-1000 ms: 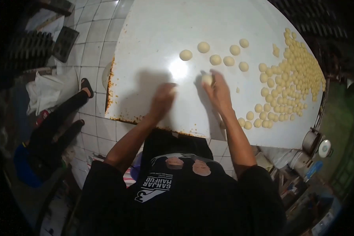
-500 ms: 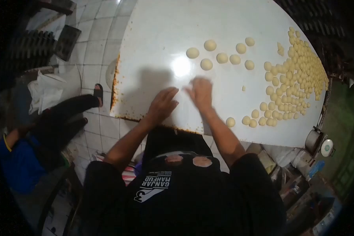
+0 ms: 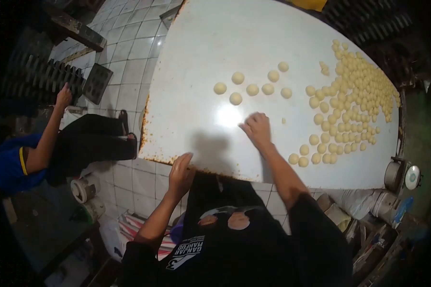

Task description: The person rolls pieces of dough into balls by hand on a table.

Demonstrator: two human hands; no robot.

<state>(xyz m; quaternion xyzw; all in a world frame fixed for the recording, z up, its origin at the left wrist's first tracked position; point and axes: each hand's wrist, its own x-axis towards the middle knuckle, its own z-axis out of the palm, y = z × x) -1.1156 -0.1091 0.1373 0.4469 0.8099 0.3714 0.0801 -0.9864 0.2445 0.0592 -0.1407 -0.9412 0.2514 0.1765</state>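
Near the table's front edge, my left hand [image 3: 181, 174] is raised with its fingers fairly straight and nothing visible in it. My right hand [image 3: 257, 128] is over the white table [image 3: 201, 57], its fingers bent downward; whether anything is under them is hidden. Beyond it several pale dough balls [image 3: 252, 89] lie spaced apart. A much larger crowd of dough balls [image 3: 354, 95] covers the table's right side. Between these groups are a small dough scrap [image 3: 283, 121] and a bigger irregular piece [image 3: 324, 68].
At the left stands a person in blue [image 3: 19, 160], one arm stretched toward dark racks [image 3: 38, 76]. A dark tray [image 3: 97, 83] leans nearby. Pots [image 3: 393, 173] and a lidded container [image 3: 412, 177] stand beyond the table's right corner.
My left hand has drawn back to the front edge. One more dough ball joined the spaced group between the first two frames. The person at the left has raised an arm, and the view has shifted.
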